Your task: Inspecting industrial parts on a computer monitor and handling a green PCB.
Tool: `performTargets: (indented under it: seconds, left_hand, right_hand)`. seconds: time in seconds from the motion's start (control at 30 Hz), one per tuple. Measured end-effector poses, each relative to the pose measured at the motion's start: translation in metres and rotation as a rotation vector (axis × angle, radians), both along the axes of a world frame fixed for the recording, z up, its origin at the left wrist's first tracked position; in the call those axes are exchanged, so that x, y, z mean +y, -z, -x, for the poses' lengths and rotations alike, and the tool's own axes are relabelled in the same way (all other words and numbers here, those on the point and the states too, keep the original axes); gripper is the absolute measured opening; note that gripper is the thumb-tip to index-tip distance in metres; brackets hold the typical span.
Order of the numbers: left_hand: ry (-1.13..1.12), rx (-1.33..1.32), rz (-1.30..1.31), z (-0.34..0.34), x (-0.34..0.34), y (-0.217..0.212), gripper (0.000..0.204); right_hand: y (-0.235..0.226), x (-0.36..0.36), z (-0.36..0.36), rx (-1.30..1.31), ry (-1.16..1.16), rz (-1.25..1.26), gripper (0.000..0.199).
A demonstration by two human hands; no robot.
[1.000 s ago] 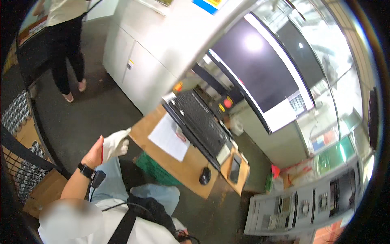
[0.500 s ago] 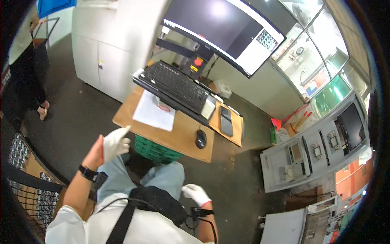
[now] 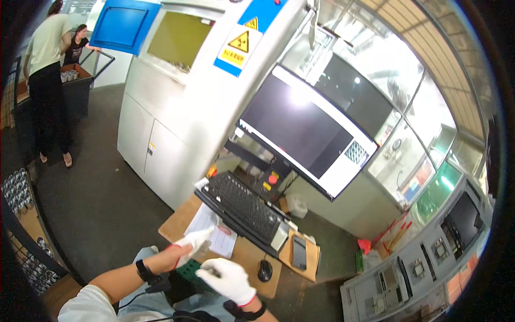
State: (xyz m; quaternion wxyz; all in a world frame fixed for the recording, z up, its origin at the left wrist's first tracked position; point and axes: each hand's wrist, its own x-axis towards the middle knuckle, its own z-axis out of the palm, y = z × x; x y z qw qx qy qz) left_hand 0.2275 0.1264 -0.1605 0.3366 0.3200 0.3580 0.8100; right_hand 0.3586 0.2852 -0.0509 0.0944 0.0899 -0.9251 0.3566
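Note:
Both my hands wear white knitted gloves and are raised over my lap at the near edge of a small brown desk (image 3: 177, 222). My left hand (image 3: 193, 248) has its fingers stretched out, pointing up and right in front of a white paper sheet (image 3: 224, 248). My right hand (image 3: 228, 280) is just right of it, fingers loosely bent with a gap to the thumb. No object shows in either hand. A black mouse (image 3: 265, 271) lies right of my right hand. Beyond the hands, a black keyboard (image 3: 244, 206) rests on a raised tray.
A monitor (image 3: 306, 129) hangs above the keyboard. A phone (image 3: 299, 252) lies on a brown board. Behind stands a large white machine cabinet (image 3: 171, 145). Two people are by a dark cart (image 3: 80, 96) at far left. Metal parts (image 3: 19, 193) fill bins at left; a grey console (image 3: 407, 279) stands at right.
My view has tilted up, bringing more of the white cabinet and two people into sight. My hands, wide apart before, have come close together in front of the desk.

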Motion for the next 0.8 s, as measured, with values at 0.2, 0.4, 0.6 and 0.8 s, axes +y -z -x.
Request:
performTargets:
  seconds: [0.2,0.4,0.6,0.8]
  left_hand:
    - [0.085,-0.139,0.029,-0.015,-0.004,-0.021,0.076]
    - [-0.065,0.079,0.079,-0.012,-0.013,-0.056,0.097]
    - [-0.039,0.360,0.148,-0.016,0.010,-0.082,0.094]
    - [0.106,-0.100,0.231,-0.039,0.013,-0.065,0.088]
  right_hand:
    - [0.032,-0.019,0.029,0.151,0.124,-0.109,0.034]
    - [0.037,0.005,0.008,0.255,0.257,0.266,0.036]
    - [0.017,0.014,-0.013,0.110,0.121,0.214,0.030]
    - [0.038,-0.011,-0.008,0.222,0.088,0.026,0.040]
